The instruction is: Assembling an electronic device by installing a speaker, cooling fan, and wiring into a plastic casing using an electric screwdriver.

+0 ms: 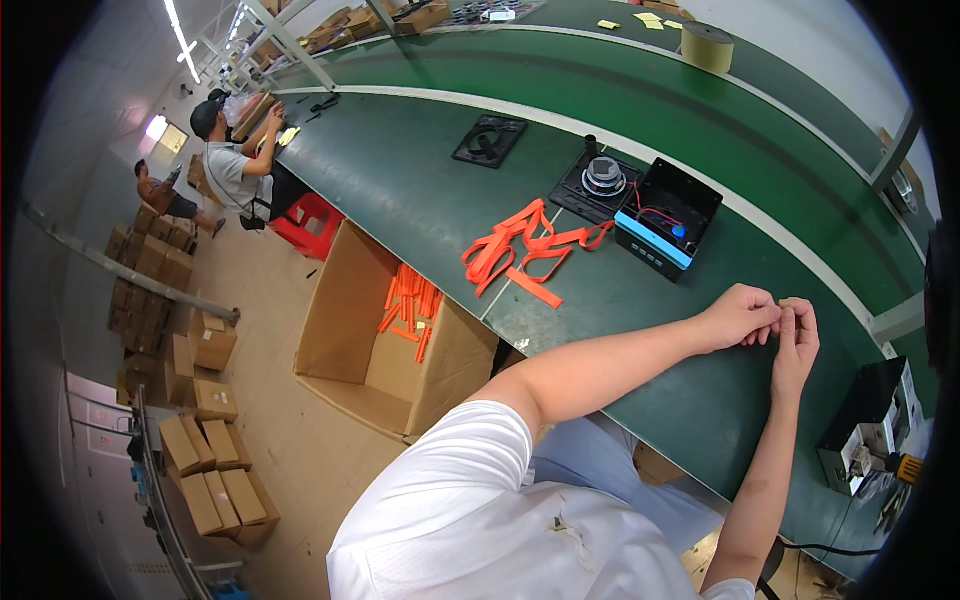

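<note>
My left hand (pixel 740 319) and my right hand (pixel 797 343) meet above the green workbench, fingertips pinched together. Whatever they hold, if anything, is too small to make out. Nearest to them stands a black speaker box (pixel 655 252) with a light blue band, its open side showing red wires and a blue part inside. Beside it, a round speaker driver (pixel 604 177) sits on a black panel (pixel 573 198). A long orange strap (pixel 520 245) lies in loose folds to the left, one part reaching the speaker box.
A black square frame (pixel 489 141) lies farther back. Below the bench edge, an open cardboard box (pixel 345 325) holds several orange strips (pixel 408 300). A dark bench device (pixel 865 430) stands at right, and a yellowish roll (pixel 707 48) on the far ledge. A person (pixel 235 165) works at far left.
</note>
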A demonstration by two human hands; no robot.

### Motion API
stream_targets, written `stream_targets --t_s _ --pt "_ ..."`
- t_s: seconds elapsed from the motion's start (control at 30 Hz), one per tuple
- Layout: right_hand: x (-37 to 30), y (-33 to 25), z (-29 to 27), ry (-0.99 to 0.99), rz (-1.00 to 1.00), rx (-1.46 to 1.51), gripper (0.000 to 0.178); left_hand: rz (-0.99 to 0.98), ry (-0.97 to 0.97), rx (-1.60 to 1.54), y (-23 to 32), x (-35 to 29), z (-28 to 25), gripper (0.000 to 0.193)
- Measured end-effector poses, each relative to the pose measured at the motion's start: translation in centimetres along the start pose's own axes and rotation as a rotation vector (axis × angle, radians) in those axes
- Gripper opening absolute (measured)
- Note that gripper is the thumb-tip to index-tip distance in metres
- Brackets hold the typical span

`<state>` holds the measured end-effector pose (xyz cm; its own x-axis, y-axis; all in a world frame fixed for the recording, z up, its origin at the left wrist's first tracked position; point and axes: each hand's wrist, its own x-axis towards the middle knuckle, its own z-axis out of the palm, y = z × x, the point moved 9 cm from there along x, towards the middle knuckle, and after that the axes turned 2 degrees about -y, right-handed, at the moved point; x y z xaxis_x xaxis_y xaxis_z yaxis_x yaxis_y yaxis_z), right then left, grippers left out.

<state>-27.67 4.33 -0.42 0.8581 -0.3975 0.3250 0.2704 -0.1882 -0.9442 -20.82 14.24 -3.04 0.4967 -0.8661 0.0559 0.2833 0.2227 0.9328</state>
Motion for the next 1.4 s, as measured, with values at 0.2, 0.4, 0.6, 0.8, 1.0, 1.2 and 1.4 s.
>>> stream_targets --t_s 0.2,0.4,0.6,0.8,1.0,1.2,1.4 --pt "0.0 -0.5 -0.6 0.077 -0.038 -0.012 0.011 -0.008 -0.07 0.021 0.1 -0.1 0.9 0.017" --pt "0.1 -0.1 -2.0 0.161 -0.056 0.018 0.015 -0.011 -0.143 0.041 0.2 -0.4 1.6 0.027" --pt "0.3 -0.8 -0.3 0.032 -0.038 0.047 0.01 -0.038 -0.068 -0.005 0.3 -0.3 0.8 0.023" --pt "0.0 -1.7 0.2 0.008 -0.116 0.012 0.01 -0.044 -0.007 -0.013 0.6 -0.6 0.3 0.012" --pt "0.0 -1.0 0.2 -0.012 -0.054 0.066 0.016 -0.024 -0.007 0.049 0.5 -0.5 0.1 0.015" --pt "0.2 -0.5 -0.2 0.06 -0.015 0.056 0.013 -0.015 -0.017 0.024 0.5 -0.3 0.1 0.012" --pt "-0.1 -0.8 -1.0 0.139 -0.016 0.044 0.013 -0.022 -0.063 0.101 0.8 -0.6 0.9 0.021"
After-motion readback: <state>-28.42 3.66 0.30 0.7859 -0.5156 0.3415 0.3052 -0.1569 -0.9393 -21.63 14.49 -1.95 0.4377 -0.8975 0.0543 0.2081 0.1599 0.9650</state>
